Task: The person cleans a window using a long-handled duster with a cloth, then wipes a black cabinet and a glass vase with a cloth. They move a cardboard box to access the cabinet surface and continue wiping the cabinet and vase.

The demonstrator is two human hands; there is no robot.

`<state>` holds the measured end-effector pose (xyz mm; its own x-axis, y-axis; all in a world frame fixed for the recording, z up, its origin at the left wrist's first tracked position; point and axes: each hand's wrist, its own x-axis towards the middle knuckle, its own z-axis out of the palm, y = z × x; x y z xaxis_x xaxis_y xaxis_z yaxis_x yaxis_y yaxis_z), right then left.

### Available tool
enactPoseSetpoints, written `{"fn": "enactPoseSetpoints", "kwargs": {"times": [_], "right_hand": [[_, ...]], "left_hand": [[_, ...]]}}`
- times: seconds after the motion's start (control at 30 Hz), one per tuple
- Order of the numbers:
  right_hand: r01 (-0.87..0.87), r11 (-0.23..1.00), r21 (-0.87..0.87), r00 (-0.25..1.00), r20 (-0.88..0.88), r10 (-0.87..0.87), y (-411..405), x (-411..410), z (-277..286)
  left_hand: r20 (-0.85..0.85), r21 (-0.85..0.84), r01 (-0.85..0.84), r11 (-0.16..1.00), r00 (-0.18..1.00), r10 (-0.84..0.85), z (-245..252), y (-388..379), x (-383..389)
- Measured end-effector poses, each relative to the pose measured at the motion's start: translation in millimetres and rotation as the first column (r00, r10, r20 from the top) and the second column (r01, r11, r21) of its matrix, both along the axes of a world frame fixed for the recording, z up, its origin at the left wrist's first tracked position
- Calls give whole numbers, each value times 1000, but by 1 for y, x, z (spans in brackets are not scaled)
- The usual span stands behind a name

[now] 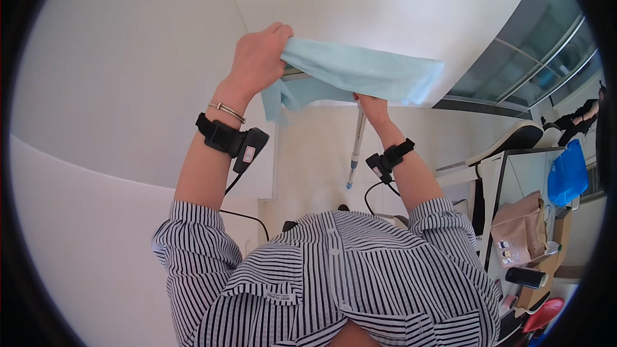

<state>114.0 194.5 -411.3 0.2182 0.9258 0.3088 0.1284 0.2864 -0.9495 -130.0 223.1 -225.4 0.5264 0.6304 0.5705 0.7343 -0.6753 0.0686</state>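
A pale blue cloth [361, 70] hangs in folds before the white wall, raised in front of me. My left hand [262, 55] is closed on its left end. My right hand [373, 107] is closed at the cloth's lower edge, partly under a fold; its fingertips are hidden. Just below that hand a metal telescopic pole [357, 142] with blue fittings slants down towards the floor. Whether the right hand also grips the pole is hidden. Between the folds near my left hand shows a thin metallic strip [295, 76], mostly covered by cloth.
White walls [106, 67] close in on the left and ahead. To the right are a glass partition [540, 48], a chair [516, 137] and a desk [523, 168] bearing a brown paper bag [518, 229], a blue plastic bag [569, 173] and a dark cylinder [525, 277]. Another person [581, 118] is at far right.
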Motion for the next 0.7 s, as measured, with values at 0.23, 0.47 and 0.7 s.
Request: {"fn": "enactPoseSetpoints", "kwargs": {"times": [0.23, 0.47, 0.7], "right_hand": [[85, 993, 86, 967, 231, -103, 12, 17, -12], [141, 975, 170, 877, 436, -203, 29, 32, -36], [100, 994, 32, 961, 258, -105, 24, 30, -34]], "left_hand": [[-40, -43, -184, 982, 982, 182, -12, -8, -19], [46, 2, -333, 943, 942, 332, -22, -6, -32], [-39, 9, -292, 956, 955, 293, 3, 2, -33]]}}
